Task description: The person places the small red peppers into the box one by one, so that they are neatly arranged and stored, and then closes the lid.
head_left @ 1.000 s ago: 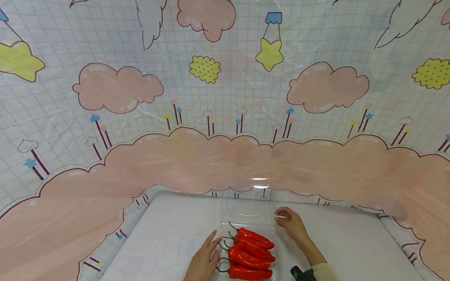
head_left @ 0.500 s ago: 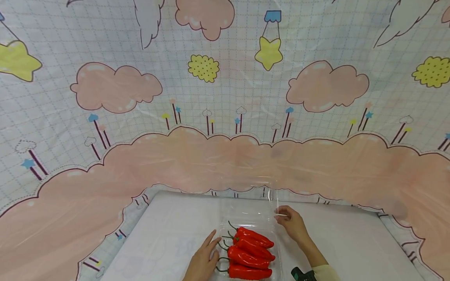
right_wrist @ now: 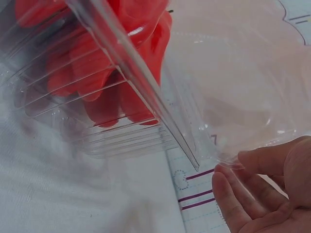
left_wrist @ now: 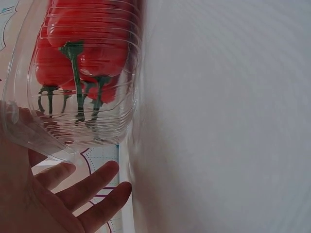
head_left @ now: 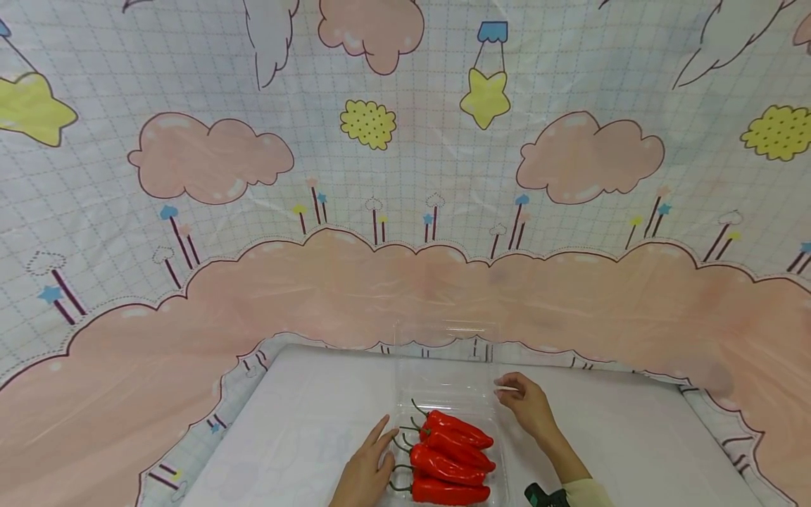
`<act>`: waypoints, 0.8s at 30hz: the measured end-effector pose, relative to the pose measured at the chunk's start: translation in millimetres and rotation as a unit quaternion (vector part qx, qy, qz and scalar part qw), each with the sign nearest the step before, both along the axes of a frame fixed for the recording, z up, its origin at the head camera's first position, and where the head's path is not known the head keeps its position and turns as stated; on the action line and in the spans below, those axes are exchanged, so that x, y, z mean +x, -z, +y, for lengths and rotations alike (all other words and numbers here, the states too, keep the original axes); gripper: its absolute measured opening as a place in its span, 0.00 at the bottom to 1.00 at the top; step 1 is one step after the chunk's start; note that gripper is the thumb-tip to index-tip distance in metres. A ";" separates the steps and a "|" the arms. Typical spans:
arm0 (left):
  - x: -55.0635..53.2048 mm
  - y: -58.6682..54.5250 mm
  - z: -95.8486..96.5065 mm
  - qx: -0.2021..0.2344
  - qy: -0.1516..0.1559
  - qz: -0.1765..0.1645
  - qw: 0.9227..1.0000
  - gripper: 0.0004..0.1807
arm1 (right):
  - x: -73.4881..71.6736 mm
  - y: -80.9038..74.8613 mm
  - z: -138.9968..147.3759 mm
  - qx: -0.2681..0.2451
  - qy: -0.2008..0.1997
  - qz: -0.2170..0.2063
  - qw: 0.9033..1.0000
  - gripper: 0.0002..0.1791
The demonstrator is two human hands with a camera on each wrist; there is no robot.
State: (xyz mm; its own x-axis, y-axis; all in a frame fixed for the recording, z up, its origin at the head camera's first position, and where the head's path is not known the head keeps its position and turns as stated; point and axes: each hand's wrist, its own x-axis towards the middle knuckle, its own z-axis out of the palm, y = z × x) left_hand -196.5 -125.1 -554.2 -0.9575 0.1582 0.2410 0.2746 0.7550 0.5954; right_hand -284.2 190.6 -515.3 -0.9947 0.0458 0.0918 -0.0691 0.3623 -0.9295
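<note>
Several red peppers (head_left: 451,465) with green stems lie side by side in a clear plastic clamshell box (head_left: 503,465). Its transparent lid (head_left: 443,384) stands raised at the far side. My left hand (head_left: 364,470) rests against the box's left side, near the stems; in the left wrist view its fingers (left_wrist: 92,187) are spread below the box's corner, and the thumb is partly hidden behind the plastic. At the lid's right edge is my right hand (head_left: 527,405). The right wrist view shows its thumb and fingers pinching the lid's thin rim (right_wrist: 232,162).
The box sits on a white tabletop (head_left: 608,429). Behind the table hangs a cloth (head_left: 405,289) printed with clouds and stars. A dark device (head_left: 545,495) is strapped at the right wrist, beside a pale yellow sleeve (head_left: 586,491).
The clear lid has shifted slightly and the glints on it have changed. Both hands and the peppers stay in nearly the same places.
</note>
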 end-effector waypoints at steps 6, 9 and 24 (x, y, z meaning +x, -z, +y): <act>-0.3 0.3 0.4 -0.002 0.000 0.007 1.000 0.20 | 1.8 -0.7 0.6 0.000 0.002 -0.004 1.000 0.10; -0.7 0.5 0.8 -0.001 -0.001 0.003 1.000 0.20 | 2.2 0.0 0.9 0.000 0.003 -0.004 1.000 0.11; -2.4 3.2 1.6 0.000 -0.010 0.008 1.000 0.20 | 6.2 3.7 -0.2 -0.015 0.011 0.004 1.000 0.10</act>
